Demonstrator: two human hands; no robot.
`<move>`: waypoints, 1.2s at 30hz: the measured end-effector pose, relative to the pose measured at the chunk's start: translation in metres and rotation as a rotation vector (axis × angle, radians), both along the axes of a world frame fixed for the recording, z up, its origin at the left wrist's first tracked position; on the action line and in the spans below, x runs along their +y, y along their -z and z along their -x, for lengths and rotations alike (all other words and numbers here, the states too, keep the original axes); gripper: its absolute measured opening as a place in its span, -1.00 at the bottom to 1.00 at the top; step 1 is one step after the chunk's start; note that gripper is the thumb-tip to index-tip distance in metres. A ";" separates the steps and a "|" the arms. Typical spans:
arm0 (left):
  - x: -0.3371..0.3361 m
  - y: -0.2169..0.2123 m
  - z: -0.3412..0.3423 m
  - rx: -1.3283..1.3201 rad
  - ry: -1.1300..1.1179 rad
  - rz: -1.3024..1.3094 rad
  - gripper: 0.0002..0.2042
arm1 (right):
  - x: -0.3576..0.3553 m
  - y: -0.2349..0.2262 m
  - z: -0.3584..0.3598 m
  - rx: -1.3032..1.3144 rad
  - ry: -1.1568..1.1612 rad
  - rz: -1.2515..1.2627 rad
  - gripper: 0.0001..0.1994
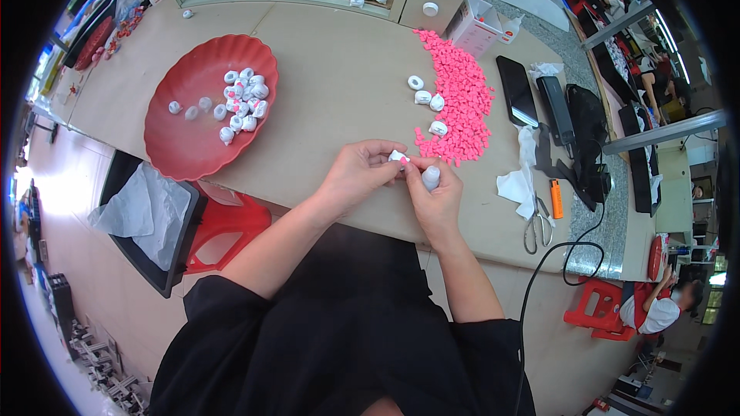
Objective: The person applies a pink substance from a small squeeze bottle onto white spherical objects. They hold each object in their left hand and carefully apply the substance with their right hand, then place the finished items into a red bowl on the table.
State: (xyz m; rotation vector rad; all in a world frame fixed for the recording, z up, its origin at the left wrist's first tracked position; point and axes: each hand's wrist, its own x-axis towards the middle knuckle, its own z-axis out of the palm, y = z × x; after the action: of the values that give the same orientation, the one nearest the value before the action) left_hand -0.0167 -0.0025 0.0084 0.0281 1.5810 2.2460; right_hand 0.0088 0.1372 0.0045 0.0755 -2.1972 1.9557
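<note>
Piece point(398, 156), small, white and rounded with a pink bit at its side, is held above the near part of the beige tabletop point(331, 69). It is pinched from one side by the bent fingers and thumb of the left hand point(356, 176) and from the other by the right hand point(438, 199), in which a second white rounded piece point(431, 178) is also kept. Just beyond the right hand, a loose heap of small bright-pink pieces point(466, 100) is spread, with four white rounded pieces with dark centres point(422, 98) scattered along its left border. To the left, a red scalloped-rim bowl point(173, 156) is seen, white pieces point(245, 102) mostly gathered at its right side, some marked with pink. Farther right, metal scissors point(537, 225), an orange lighter point(556, 199), crumpled white tissue point(518, 185) and a black smartphone point(516, 91) are laid out.
</note>
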 end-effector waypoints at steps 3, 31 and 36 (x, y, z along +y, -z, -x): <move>0.003 -0.001 -0.001 -0.021 -0.019 -0.037 -0.74 | 0.001 0.003 -0.001 0.014 0.006 -0.027 -0.94; 0.051 -0.010 0.055 0.900 -0.067 0.875 -0.78 | 0.027 0.000 -0.003 0.010 0.194 0.613 -0.72; 0.068 0.005 0.071 0.916 -0.009 0.892 -0.78 | 0.033 -0.006 -0.004 0.005 0.229 0.682 -0.72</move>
State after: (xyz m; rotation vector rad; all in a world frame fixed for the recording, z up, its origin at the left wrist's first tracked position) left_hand -0.0879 0.0657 0.0037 0.8860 2.8902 1.3444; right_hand 0.0124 0.1700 0.0104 -0.2569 -1.3516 2.4217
